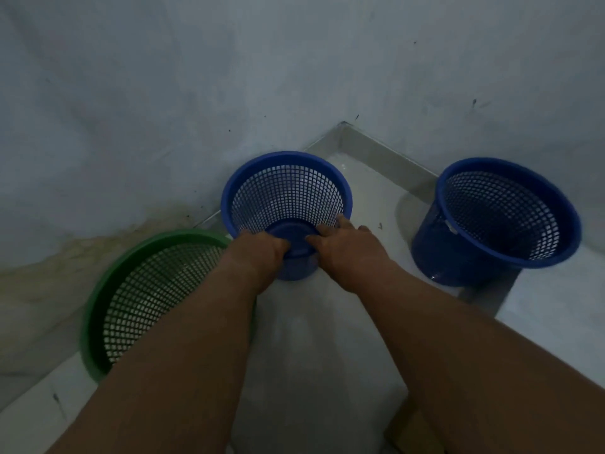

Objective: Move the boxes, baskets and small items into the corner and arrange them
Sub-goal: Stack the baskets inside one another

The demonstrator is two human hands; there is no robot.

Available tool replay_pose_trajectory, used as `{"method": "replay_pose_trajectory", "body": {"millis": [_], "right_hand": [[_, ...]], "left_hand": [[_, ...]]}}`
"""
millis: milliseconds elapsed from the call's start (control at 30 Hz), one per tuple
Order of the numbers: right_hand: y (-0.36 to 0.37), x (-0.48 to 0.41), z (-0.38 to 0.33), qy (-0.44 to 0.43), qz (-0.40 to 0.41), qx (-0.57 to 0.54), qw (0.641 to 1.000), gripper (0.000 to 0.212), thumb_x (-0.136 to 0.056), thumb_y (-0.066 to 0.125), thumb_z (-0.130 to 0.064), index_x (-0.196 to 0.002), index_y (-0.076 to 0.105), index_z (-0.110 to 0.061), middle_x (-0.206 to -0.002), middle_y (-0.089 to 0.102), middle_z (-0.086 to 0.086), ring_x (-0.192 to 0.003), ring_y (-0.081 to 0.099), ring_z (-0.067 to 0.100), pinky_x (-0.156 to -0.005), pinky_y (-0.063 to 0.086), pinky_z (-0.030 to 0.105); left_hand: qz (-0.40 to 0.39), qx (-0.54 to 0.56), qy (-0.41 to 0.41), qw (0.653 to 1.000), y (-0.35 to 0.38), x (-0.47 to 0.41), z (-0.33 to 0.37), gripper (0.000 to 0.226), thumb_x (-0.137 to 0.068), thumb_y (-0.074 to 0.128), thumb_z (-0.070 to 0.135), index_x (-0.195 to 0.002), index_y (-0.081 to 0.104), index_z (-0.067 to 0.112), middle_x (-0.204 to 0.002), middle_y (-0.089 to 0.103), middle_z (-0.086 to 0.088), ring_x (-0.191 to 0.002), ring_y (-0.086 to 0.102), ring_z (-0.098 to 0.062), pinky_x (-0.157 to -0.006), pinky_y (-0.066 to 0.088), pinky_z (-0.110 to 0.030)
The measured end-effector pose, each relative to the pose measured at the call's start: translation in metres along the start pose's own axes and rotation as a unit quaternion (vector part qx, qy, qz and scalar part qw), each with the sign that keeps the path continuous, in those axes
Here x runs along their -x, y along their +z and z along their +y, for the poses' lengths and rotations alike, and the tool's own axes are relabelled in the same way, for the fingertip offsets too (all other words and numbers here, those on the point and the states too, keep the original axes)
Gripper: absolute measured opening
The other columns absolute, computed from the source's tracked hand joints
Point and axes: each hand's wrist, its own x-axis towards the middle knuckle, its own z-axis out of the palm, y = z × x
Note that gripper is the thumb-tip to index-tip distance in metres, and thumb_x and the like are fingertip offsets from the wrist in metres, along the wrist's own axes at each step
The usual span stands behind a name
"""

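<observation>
Brown cardboard, the corner of a box (407,430), shows at the bottom edge by my right forearm. On the pale tiled floor (311,355), my left hand (262,253) and right hand (343,247) sit close together but apart, both curled over the near rim of a round blue plastic mesh basket (284,191). It stands just short of the corner, near the left wall (196,77). A round green plastic mesh basket (91,309) stands left of it, by that wall. A second round blue mesh basket (438,247) stands well apart, right.
</observation>
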Motion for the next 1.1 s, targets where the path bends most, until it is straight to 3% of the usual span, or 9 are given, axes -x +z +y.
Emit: {"method": "replay_pose_trajectory", "body": {"millis": [100, 233, 400, 533, 633, 800, 933, 1033, 1100], "right_hand": [[0.009, 0.006, 0.007, -0.004, 0.045, 0.021, 0.999, 0.041, -0.1, 0.047, -0.03, -0.14, 0.047, -0.026, -0.152, 0.039, 0.003, -0.144, 0.021, 0.035, -0.108, 0.027, 0.058], [0.025, 0.026, 0.023, -0.024, 0.044, 0.039, 0.998, 0.024, -0.095, 0.054, -0.023, -0.118, 0.061, -0.021, -0.12, 0.063, 0.005, -0.125, 0.04, 0.031, -0.101, 0.035, 0.051], [0.029, 0.046, 0.035, -0.028, 0.106, -0.02, 0.994, 0.018, -0.092, 0.054, -0.014, -0.108, 0.063, -0.013, -0.106, 0.062, 0.011, -0.105, 0.053, 0.034, -0.089, 0.042, 0.044], [0.001, 0.059, 0.038, -0.031, 0.161, -0.03, 0.986, 0.022, -0.094, 0.051, -0.011, -0.113, 0.062, -0.008, -0.114, 0.061, 0.013, -0.11, 0.051, 0.033, -0.094, 0.039, 0.046], [-0.024, 0.069, 0.045, -0.033, 0.236, -0.031, 0.971, 0.018, -0.087, 0.055, -0.003, -0.104, 0.064, -0.002, -0.104, 0.064, 0.018, -0.101, 0.056, 0.037, -0.085, 0.043, 0.049], [-0.091, 0.087, 0.075, -0.017, 0.322, 0.001, 0.947, 0.019, -0.091, 0.055, -0.01, -0.107, 0.063, -0.003, -0.104, 0.064, 0.017, -0.098, 0.057, 0.034, -0.077, 0.044, 0.043], [-0.129, 0.12, 0.127, 0.026, 0.38, 0.053, 0.923, 0.016, -0.093, 0.053, -0.01, -0.105, 0.06, -0.003, -0.103, 0.063, 0.018, -0.096, 0.057, 0.035, -0.072, 0.039, 0.041], [-0.13, 0.157, 0.169, 0.07, 0.383, 0.081, 0.918, 0.013, -0.09, 0.058, -0.008, -0.101, 0.06, -0.001, -0.096, 0.063, 0.02, -0.092, 0.058, 0.038, -0.071, 0.044, 0.046], [-0.119, 0.183, 0.192, 0.097, 0.369, 0.085, 0.92, 0.011, -0.085, 0.063, -0.006, -0.094, 0.06, 0.0, -0.089, 0.063, 0.022, -0.085, 0.059, 0.039, -0.067, 0.044, 0.046]], "left_hand": [[0.017, 0.056, 0.034, 0.998, 0.006, 0.0, 0.002, 0.023, -0.096, 0.052, 0.023, -0.116, 0.06, 0.02, -0.112, 0.066, -0.009, -0.099, 0.062, -0.028, -0.087, 0.049, -0.037], [-0.025, 0.079, 0.065, 0.994, 0.0, 0.004, 0.016, 0.03, -0.093, 0.055, 0.03, -0.121, 0.061, 0.022, -0.115, 0.065, -0.011, -0.102, 0.062, -0.029, -0.088, 0.053, -0.043], [0.01, -0.088, 0.077, 0.993, -0.012, 0.011, 0.029, 0.031, -0.098, 0.046, 0.021, -0.128, 0.055, 0.021, -0.117, 0.063, -0.011, -0.104, 0.063, -0.031, -0.085, 0.054, -0.043], [0.046, -0.133, 0.083, 0.987, -0.039, 0.025, 0.03, 0.029, -0.099, 0.043, 0.018, -0.126, 0.053, 0.018, -0.116, 0.064, -0.009, -0.103, 0.064, -0.029, -0.084, 0.055, -0.042], [0.1, -0.155, 0.081, 0.98, -0.07, 0.031, 0.024, 0.026, -0.097, 0.046, 0.021, -0.121, 0.056, 0.019, -0.112, 0.066, -0.007, -0.097, 0.066, -0.027, -0.08, 0.056, -0.04], [0.307, -0.165, 0.135, 0.927, -0.141, 0.032, 0.016, 0.013, -0.08, 0.067, 0.009, -0.092, 0.067, 0.003, -0.078, 0.067, -0.019, -0.063, 0.064, -0.035, -0.056, 0.055, -0.045], [0.414, -0.183, 0.176, 0.874, -0.197, 0.017, 0.046, 0.012, -0.083, 0.06, 0.006, -0.094, 0.062, 0.0, -0.08, 0.065, -0.022, -0.069, 0.062, -0.034, -0.068, 0.052, -0.045], [0.479, -0.173, 0.227, 0.83, -0.221, -0.002, 0.092, 0.005, -0.079, 0.056, -0.001, -0.083, 0.059, -0.001, -0.071, 0.061, -0.022, -0.06, 0.058, -0.033, -0.061, 0.045, -0.042], [0.495, -0.151, 0.272, 0.811, -0.223, -0.017, 0.126, 0.014, -0.077, 0.044, 0.0, -0.077, 0.058, -0.001, -0.063, 0.059, -0.02, -0.053, 0.056, -0.031, -0.055, 0.044, -0.039]]}}
